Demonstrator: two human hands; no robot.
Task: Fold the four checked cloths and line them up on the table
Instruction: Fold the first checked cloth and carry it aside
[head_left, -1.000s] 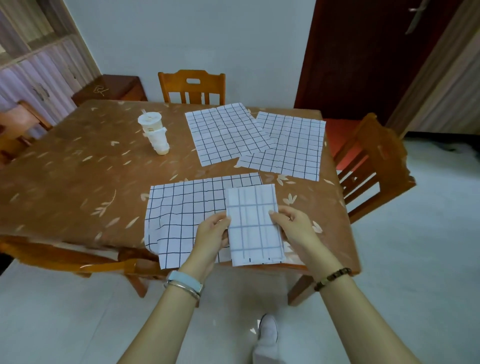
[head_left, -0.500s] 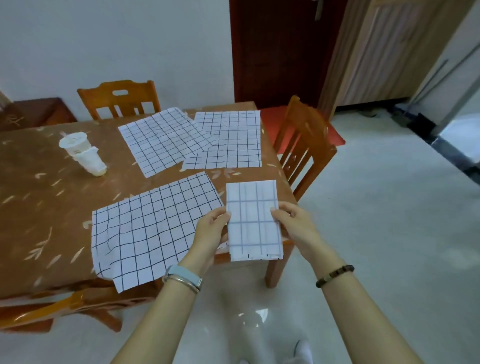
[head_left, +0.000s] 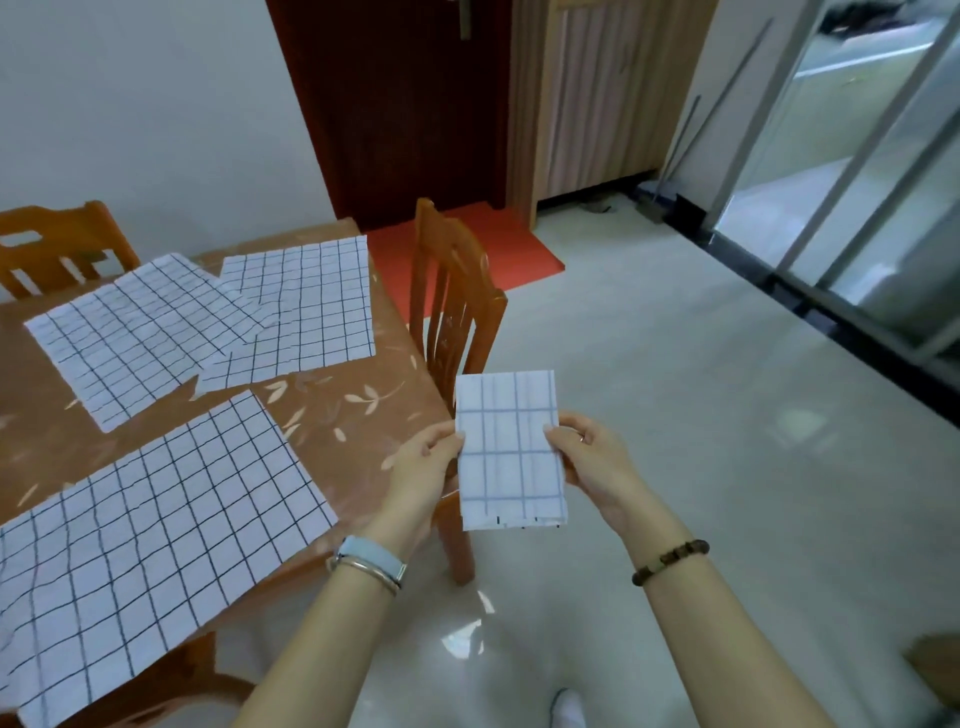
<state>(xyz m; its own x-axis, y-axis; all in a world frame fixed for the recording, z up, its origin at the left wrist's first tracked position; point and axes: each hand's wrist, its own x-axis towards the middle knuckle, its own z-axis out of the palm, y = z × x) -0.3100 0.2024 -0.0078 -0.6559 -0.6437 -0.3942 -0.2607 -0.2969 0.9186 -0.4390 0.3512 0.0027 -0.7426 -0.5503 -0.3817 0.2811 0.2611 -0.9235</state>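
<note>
Both my bare forearms reach forward from the lower edge of the view and draw closer together toward the wrists. My left hand (head_left: 423, 465) is held thumb side up, its thumb and fingers (head_left: 448, 440) pinching the left edge of the folded cloth (head_left: 509, 457). My right hand (head_left: 592, 460) mirrors it on the right edge, thumb on the upper face and the other fingers curled underneath. The two hands are level with each other, with only the cloth between them, and they hold it in the air. My left wrist wears a pale blue band (head_left: 374, 553) and a thin metal bangle (head_left: 366, 571). My right wrist wears a dark beaded bracelet (head_left: 670, 561).
</note>
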